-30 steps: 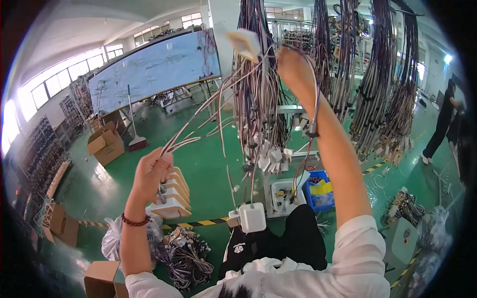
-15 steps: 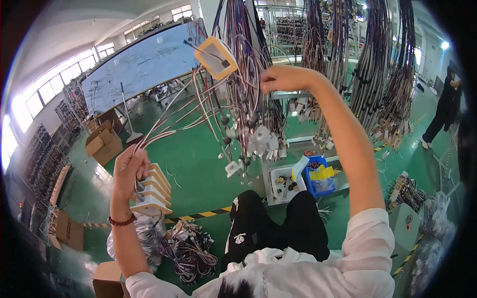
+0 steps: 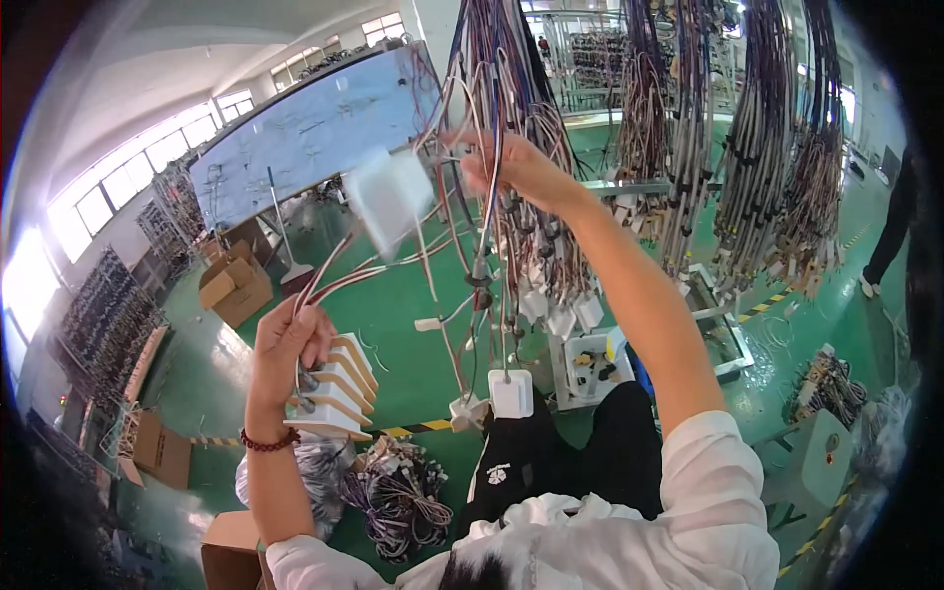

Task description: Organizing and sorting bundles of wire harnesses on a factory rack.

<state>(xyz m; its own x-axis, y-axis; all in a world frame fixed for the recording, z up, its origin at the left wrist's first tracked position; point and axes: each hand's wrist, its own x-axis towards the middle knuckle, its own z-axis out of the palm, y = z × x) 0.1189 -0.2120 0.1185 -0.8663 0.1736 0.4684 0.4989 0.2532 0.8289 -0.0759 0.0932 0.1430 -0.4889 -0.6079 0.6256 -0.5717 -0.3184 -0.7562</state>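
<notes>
My left hand (image 3: 287,344) grips a stack of several white connector blocks (image 3: 331,393) with tan edges, held low at the left; thin wires (image 3: 344,265) run up from it toward the right. My right hand (image 3: 516,167) is raised high and closed on a bundle of thin wires (image 3: 482,246) in front of hanging harnesses. A white square connector (image 3: 388,197), blurred, swings on those wires just left of my right hand. Another white connector (image 3: 510,393) dangles below on a single wire.
Rows of dark wire harnesses (image 3: 767,147) hang from racks ahead and to the right. A pile of coiled wires (image 3: 398,497) lies by my legs. Cardboard boxes (image 3: 236,290) stand at the left on the green floor. Another person (image 3: 890,236) stands at the far right.
My right hand has come down and leftward with the wire bundle; the white square connector swung lower. My left hand with the connector stack stayed about where it was.
</notes>
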